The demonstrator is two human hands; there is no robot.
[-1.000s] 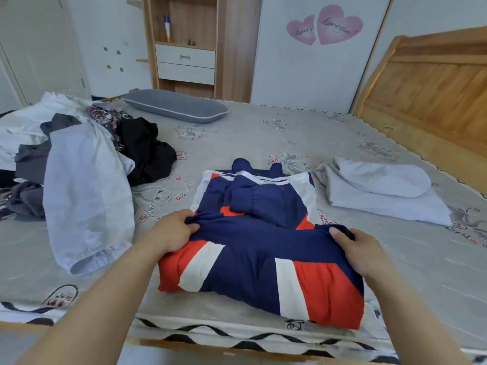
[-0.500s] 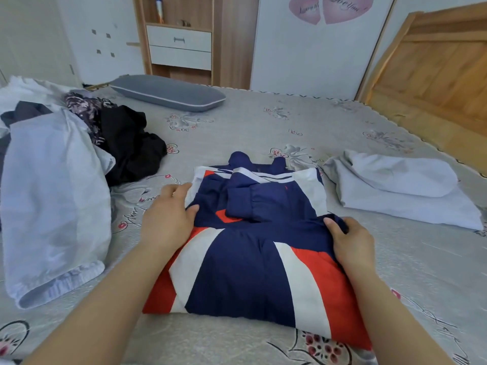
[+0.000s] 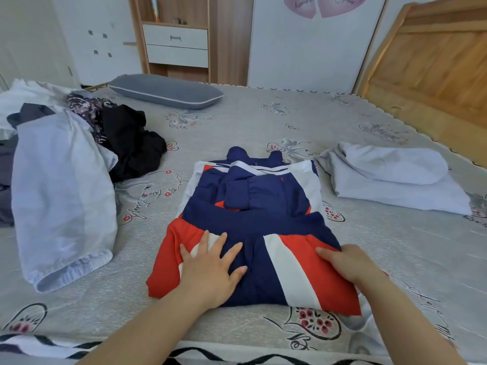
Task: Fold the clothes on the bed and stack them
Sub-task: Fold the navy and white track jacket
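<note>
On the bed point(image 3: 263, 122), near its front edge, lies the jacket point(image 3: 258, 233), navy with red and white panels, folded over on itself with a sleeve cuff tucked across its upper half. Left hand point(image 3: 210, 272) flat on the near fold, fingers spread and straight, pressing the cloth, gripping nothing. Right hand point(image 3: 350, 264) at the jacket's right edge, thumb on top of the red panel, fingers curled down over the edge and out of sight; whether they pinch the cloth or only rest on it, cannot tell. Folded white garment point(image 3: 395, 180) lies just right of the jacket, apart from it. Left side of bed: unfolded heap with a pale blue garment point(image 3: 60, 193) draped in front, black clothes point(image 3: 131, 143) and a patterned piece point(image 3: 87, 109) behind. Grey pillow point(image 3: 166, 90) at the far edge. Wooden headboard point(image 3: 434, 61) stands to the right; drawers point(image 3: 176, 46) against the far wall.
</note>
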